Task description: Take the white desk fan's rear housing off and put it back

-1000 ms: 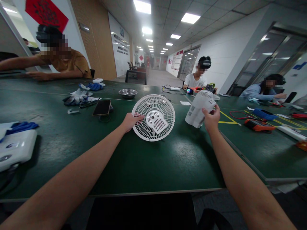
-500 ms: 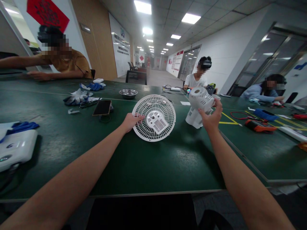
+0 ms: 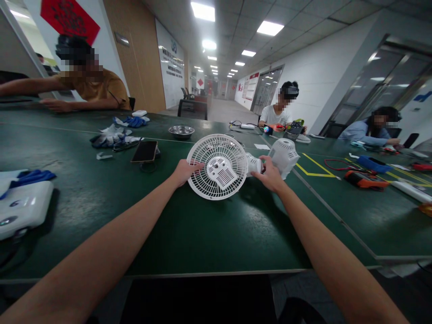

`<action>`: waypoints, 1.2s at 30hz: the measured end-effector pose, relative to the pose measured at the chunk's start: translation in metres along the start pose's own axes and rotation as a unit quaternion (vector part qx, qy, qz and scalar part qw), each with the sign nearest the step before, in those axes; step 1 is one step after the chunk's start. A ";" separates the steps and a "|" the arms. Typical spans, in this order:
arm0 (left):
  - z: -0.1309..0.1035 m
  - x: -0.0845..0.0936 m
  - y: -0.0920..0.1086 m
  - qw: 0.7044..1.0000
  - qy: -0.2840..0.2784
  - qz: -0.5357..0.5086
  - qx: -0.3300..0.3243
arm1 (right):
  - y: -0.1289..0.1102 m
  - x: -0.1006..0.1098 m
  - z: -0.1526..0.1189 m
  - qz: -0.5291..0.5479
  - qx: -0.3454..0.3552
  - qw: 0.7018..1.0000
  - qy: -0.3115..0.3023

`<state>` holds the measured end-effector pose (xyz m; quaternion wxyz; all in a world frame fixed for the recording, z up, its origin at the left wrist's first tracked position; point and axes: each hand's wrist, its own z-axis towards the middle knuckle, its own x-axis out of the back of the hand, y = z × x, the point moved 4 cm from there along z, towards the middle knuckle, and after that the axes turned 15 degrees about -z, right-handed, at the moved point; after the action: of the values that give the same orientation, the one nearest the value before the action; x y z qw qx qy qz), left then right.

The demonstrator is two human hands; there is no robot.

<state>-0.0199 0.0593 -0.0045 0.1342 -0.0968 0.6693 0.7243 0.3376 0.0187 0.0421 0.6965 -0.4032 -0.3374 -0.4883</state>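
I sat in a shared workroom of an office building, set up for small assembly jobs. My worktop (image 3: 209, 234) was long, covered in a dark green mat with yellow tape lines (image 3: 312, 166). Other people (image 3: 276, 112) sat along it with their own parts. Work gloves (image 3: 113, 137), a metal dish (image 3: 181, 131) and an orange meter (image 3: 362, 178) lay about. Overhead ran ceiling light panels (image 3: 270, 28), and a corridor (image 3: 222, 105) with glass doors (image 3: 388, 90) opened behind.

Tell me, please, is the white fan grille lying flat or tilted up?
Tilted up: the fan grille stands on its lower rim on the table, held by the left hand.
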 end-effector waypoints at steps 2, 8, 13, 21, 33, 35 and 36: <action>-0.001 -0.001 0.001 1.000 0.002 -0.002 0.001 | -0.001 0.000 -0.001 -0.016 0.009 1.000 -0.024; -0.003 -0.001 0.002 1.000 -0.001 0.014 0.002 | -0.003 -0.004 -0.001 -0.026 0.004 0.996 -0.085; 0.005 0.003 -0.005 1.000 -0.006 0.013 -0.025 | 0.006 0.025 0.004 -0.016 -0.025 0.990 0.138; 0.005 0.004 -0.004 0.999 -0.014 0.026 -0.024 | 0.085 0.029 0.002 0.036 -0.294 0.905 0.307; 0.005 0.004 -0.005 1.000 -0.011 0.017 -0.009 | 0.135 0.000 0.005 0.086 -0.350 0.900 0.245; 0.003 0.003 -0.003 1.000 -0.010 0.022 -0.013 | 0.141 0.000 0.004 0.079 -0.361 0.895 0.250; 0.002 0.002 -0.002 1.000 -0.007 0.023 -0.014 | 0.144 -0.001 0.004 0.077 -0.364 0.894 0.251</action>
<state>-0.0212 0.0618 -0.0070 0.1212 -0.0780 0.6601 0.7373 0.4742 0.0515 0.0099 0.5981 -0.5173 0.0815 -0.6066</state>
